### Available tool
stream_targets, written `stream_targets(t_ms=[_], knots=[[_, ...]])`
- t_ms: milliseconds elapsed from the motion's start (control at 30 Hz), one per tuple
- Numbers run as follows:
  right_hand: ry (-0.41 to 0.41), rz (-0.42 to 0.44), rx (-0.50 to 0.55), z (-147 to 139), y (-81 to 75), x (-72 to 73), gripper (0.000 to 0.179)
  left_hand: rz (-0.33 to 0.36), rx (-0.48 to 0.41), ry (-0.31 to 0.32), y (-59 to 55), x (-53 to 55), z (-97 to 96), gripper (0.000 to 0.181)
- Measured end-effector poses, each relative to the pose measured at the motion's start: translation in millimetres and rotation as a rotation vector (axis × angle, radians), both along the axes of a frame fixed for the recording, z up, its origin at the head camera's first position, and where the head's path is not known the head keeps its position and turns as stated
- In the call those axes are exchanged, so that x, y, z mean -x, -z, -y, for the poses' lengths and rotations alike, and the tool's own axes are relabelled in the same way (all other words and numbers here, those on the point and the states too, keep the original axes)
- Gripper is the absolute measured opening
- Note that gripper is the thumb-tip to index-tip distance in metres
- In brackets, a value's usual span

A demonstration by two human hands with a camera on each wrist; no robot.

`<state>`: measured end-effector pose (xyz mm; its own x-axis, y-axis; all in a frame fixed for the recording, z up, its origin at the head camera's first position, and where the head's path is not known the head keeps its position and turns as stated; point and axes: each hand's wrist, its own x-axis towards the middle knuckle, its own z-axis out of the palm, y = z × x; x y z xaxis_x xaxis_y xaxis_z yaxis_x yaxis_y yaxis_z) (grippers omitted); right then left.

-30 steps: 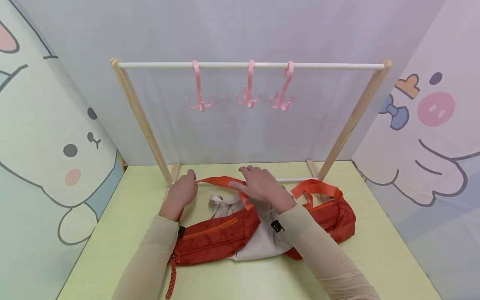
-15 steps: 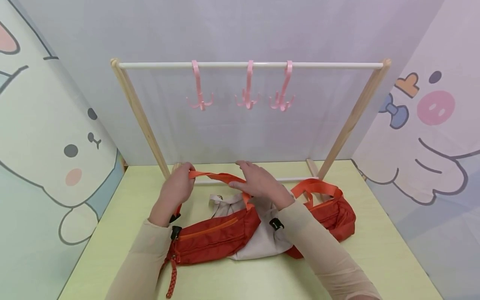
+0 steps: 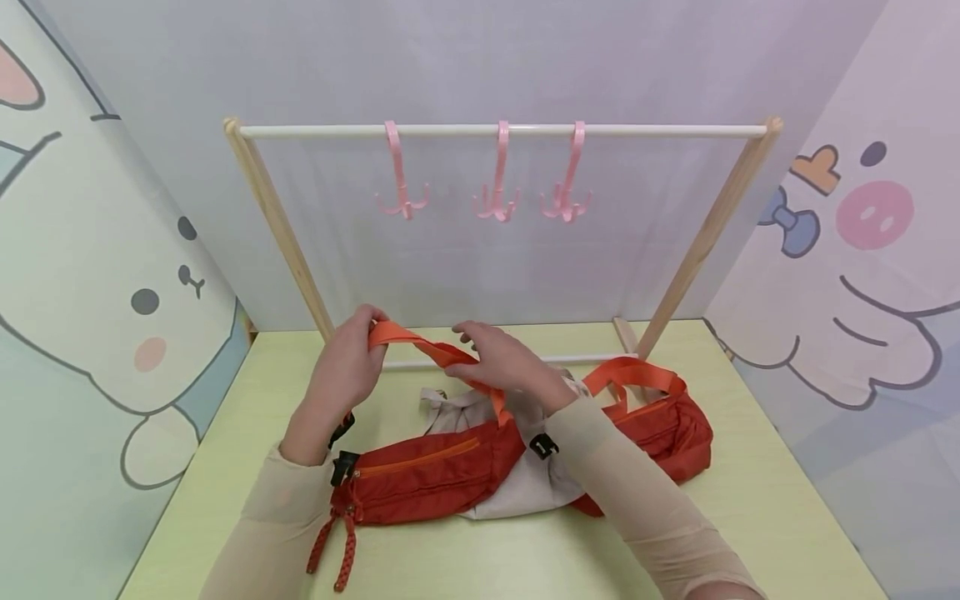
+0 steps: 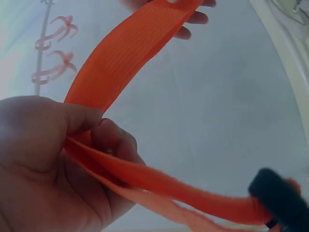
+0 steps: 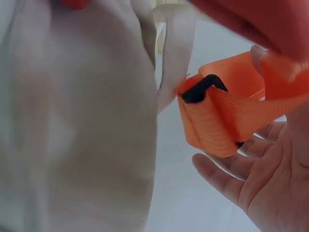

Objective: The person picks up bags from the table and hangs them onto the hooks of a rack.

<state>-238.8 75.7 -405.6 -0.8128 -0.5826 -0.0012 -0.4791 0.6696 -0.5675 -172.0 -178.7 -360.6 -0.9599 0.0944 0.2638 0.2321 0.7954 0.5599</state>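
I see the left hand [image 3: 345,360] pinching the strap [image 3: 397,332], the right hand [image 3: 504,358] beside it, fingers extended. Strap raised, I judge; red bag [image 3: 427,478] unhung, hooks [image 3: 500,171] bare.

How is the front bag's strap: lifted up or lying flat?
Lifted up: the left hand pinches the strap, and the left wrist view shows it with the wall behind it.

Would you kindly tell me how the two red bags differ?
The left red bag has its orange strap pinched by the left hand; the right red bag has an unheld strap loop. The left one's front shows nearly whole; the right one is partly hidden behind a sleeve. Both have orange straps.
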Motion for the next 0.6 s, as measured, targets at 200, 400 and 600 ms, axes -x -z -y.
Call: stream_targets(t_ms=[200, 400, 600], knots=[[-0.046, -0.013, 0.064, 7, 0.9, 0.7, 0.044, -0.043, -0.077, 0.007, -17.5, -9.3, -3.1, 0.026], [-0.052, -0.027, 0.148, 6, 3.7, 2.3, 0.016, -0.077, -0.156, 0.013, -27.9, -15.2, -2.3, 0.027], [-0.053, 0.081, 0.298, 0, 2.1, 4.5, 0.014, -0.102, -0.181, 0.006, -32.6, -18.3, 1.6, 0.027]])
